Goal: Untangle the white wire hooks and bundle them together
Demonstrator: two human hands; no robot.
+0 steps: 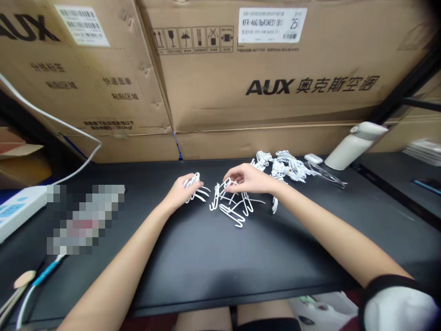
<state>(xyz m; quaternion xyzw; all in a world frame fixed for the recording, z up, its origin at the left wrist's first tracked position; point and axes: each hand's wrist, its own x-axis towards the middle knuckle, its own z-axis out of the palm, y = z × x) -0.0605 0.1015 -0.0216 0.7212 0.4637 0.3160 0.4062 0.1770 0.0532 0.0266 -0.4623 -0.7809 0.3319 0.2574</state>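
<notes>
While the left hand (pixel 182 189) grips a small bunch of white bent-wire clips (pixel 196 187), the right hand (pixel 248 179) pinches one from the loose clips (pixel 231 206) mid-bench (pixel 206 257). Gathering stage, I'd say; next needs a clean untangling lift.

White plastic clips (pixel 231 207); matt black table (pixel 220 257).

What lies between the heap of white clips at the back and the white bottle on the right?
In the head view, a small white oval object and clear glasses lie between the heap and the bottle.
</notes>
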